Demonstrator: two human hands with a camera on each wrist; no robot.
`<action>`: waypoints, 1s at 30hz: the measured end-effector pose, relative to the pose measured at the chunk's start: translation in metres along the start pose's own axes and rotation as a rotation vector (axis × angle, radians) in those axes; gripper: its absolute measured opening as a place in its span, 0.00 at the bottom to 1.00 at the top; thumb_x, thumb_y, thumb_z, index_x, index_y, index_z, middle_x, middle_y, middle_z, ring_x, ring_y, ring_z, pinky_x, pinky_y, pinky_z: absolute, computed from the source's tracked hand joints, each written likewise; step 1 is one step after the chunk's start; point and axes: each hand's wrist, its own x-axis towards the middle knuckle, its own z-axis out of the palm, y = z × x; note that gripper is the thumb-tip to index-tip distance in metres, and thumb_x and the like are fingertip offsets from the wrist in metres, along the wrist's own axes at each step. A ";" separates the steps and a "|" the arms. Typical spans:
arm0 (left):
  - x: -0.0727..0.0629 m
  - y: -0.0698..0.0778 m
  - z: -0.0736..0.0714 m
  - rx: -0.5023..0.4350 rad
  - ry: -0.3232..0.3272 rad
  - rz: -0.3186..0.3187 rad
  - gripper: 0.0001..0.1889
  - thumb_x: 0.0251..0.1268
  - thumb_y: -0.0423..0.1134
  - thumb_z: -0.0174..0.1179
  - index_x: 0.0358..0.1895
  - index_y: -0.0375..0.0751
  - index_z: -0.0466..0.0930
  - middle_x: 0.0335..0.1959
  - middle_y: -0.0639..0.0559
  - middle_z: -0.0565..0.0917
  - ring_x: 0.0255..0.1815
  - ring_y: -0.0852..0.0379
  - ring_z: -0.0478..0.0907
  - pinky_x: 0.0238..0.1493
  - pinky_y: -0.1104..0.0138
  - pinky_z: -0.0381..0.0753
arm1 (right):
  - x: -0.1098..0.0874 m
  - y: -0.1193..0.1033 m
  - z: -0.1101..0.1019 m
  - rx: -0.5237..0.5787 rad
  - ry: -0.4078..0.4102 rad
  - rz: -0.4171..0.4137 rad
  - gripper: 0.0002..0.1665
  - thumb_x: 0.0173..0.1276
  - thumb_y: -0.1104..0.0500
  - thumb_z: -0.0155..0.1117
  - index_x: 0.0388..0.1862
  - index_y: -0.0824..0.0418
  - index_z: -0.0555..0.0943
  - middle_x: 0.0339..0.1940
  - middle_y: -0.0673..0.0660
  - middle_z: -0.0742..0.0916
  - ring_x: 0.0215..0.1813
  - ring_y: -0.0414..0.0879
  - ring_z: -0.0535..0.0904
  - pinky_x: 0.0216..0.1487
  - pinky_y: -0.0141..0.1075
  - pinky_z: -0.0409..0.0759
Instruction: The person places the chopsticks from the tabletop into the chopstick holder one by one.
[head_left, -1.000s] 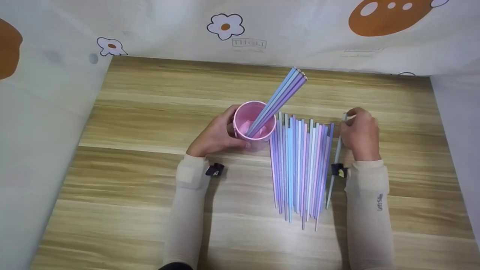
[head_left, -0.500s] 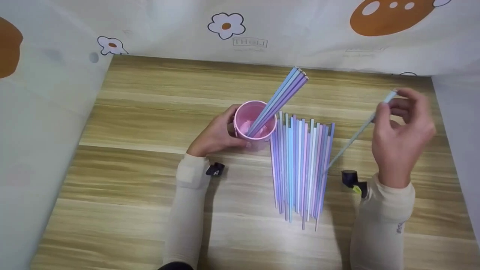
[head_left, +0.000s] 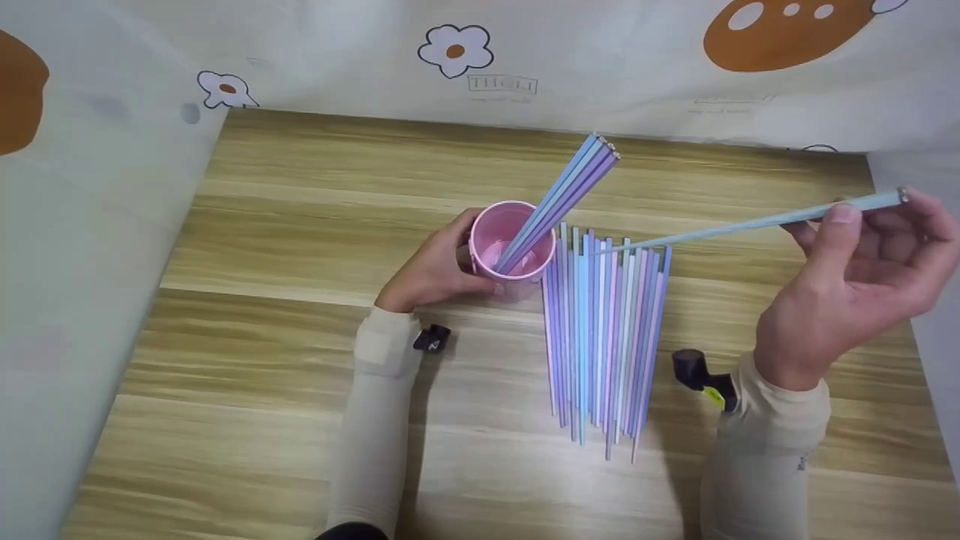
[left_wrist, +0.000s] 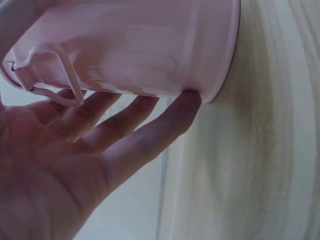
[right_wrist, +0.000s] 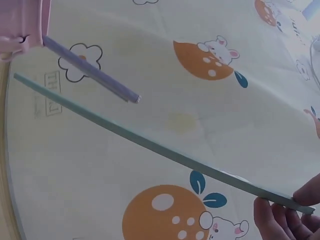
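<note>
My left hand (head_left: 431,270) grips a small pink bucket (head_left: 489,231), its thumb and fingers around the side. The left wrist view shows fingertips against the bucket's wall (left_wrist: 130,45) and a looped handle (left_wrist: 70,75). Several blue and purple chopsticks (head_left: 562,195) lean in the bucket toward the upper right. Raised at the right, my right hand (head_left: 862,277) pinches one pale green chopstick (head_left: 750,225) near its thick end. Its thin end points left, over the tops of a row of pastel chopsticks (head_left: 583,337) lying side by side on the table.
The wood-grain table (head_left: 262,345) has a patterned sheet (head_left: 337,52) standing along its back edge. Pale walls (head_left: 60,300) border its sides. A black wrist camera (head_left: 690,367) sticks out from the right sleeve.
My right hand has lifted the green chopstick off the table and moved right, turning it from near upright in view to almost level. The left hand and bucket stay put.
</note>
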 end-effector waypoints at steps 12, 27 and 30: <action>-0.005 0.027 -0.001 -0.023 -0.014 0.005 0.46 0.40 0.18 0.73 0.70 0.28 0.63 0.66 0.32 0.71 0.70 0.38 0.67 0.72 0.48 0.67 | -0.016 -0.005 0.021 0.166 0.048 -0.010 0.17 0.60 0.77 0.61 0.47 0.74 0.69 0.30 0.67 0.75 0.34 0.57 0.74 0.30 0.45 0.87; -0.003 0.016 0.001 -0.026 -0.011 -0.017 0.47 0.40 0.19 0.73 0.70 0.31 0.62 0.66 0.34 0.71 0.71 0.40 0.66 0.72 0.52 0.67 | -0.036 0.032 0.035 0.151 -0.150 0.080 0.16 0.65 0.79 0.58 0.50 0.75 0.69 0.34 0.68 0.76 0.33 0.58 0.74 0.36 0.50 0.87; -0.005 0.022 0.000 -0.026 -0.016 -0.013 0.47 0.40 0.18 0.72 0.70 0.29 0.62 0.66 0.32 0.70 0.71 0.39 0.66 0.72 0.50 0.67 | -0.038 0.041 0.035 0.150 -0.191 0.095 0.16 0.66 0.78 0.57 0.51 0.74 0.69 0.35 0.67 0.76 0.33 0.58 0.75 0.37 0.49 0.87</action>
